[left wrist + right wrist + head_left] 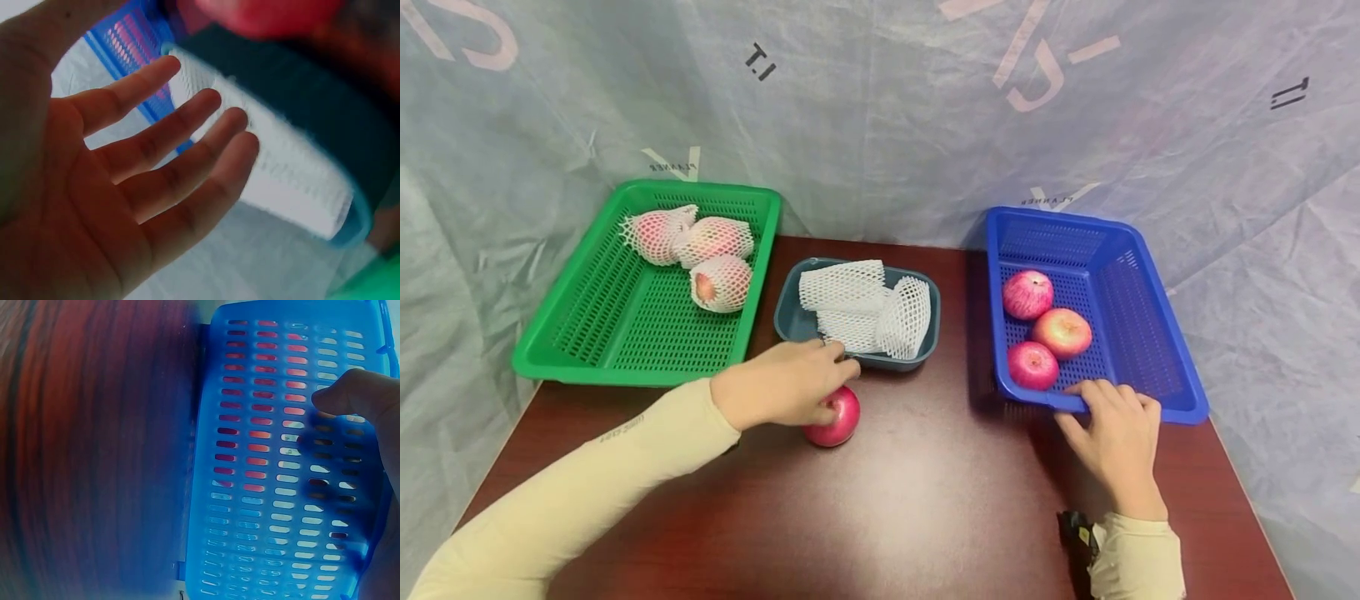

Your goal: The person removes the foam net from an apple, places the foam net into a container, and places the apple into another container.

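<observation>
Backdrop: grey printed sheet (880, 125) hanging behind and beside your dark red-brown table (910, 517), which throws back a bright glare patch near the middle.
Loose apple: one red apple (844, 423) sits on the bare table, just on your side of the dark blue-grey tray (783, 308), between the two baskets.
Left hand: your left hand (793, 382) is over the apple's left and far side. Thumb overlaps the apple in the head view; fingers reach past it toward the tray's near rim. Can't tell if the thumb touches.
Left grip: fingers (156, 136) spread and slightly bent, wide gap to the thumb, palm bare. Left wrist view puts the apple, blurred, beyond the fingertips and outside the grasp.
Right hand: your right hand (1116, 442) grips the near rim of the blue basket (1183, 392), thumb on the outer slotted wall, fingers hooked over the rim.
Blue basket load: three red apples (1063, 333) bunched along the left side, left of and beyond your right fingers.
Tray load: white foam nets (906, 317), overlapping, some up to the rim.
Green basket: three net-wrapped fruits (722, 283) sit toward the far right of the green basket (529, 367), well apart from your right hand.
</observation>
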`<state>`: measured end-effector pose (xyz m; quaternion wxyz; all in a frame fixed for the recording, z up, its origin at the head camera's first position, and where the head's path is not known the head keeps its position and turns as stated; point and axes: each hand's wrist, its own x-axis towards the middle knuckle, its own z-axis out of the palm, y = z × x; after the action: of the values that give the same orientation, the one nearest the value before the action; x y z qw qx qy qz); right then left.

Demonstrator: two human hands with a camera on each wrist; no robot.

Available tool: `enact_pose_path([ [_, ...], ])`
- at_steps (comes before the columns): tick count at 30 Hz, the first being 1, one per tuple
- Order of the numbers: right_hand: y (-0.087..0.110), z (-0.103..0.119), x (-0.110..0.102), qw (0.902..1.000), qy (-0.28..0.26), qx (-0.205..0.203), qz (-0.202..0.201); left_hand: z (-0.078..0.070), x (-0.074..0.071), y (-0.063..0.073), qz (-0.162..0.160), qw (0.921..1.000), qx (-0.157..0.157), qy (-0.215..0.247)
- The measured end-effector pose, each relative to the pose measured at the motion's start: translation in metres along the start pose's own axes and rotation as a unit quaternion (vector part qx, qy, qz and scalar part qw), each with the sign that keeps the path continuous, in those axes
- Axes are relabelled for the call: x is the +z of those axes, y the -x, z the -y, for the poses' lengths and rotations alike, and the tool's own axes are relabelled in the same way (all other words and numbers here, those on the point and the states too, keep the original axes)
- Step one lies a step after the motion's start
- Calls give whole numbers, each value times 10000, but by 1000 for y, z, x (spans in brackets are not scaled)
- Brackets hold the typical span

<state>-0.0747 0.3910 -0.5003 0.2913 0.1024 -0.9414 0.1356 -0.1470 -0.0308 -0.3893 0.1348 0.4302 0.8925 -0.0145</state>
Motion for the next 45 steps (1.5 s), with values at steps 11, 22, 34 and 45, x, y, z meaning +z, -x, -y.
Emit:
enact_pose_path([
  [11,1,-2,0,10000,30,53,37,-9,51,-7,283,9991,-235,199],
  [22,1,-4,-2,10000,78,21,-1,-20,38,-21,87,9998,147,-108],
  [34,-1,-4,0,9999,97,19,117,-61,-62,-100,-710,9911,913,-656],
  [45,1,-2,1,9995,226,102,180,-73,-84,-222,-608,9939,835,-391],
])
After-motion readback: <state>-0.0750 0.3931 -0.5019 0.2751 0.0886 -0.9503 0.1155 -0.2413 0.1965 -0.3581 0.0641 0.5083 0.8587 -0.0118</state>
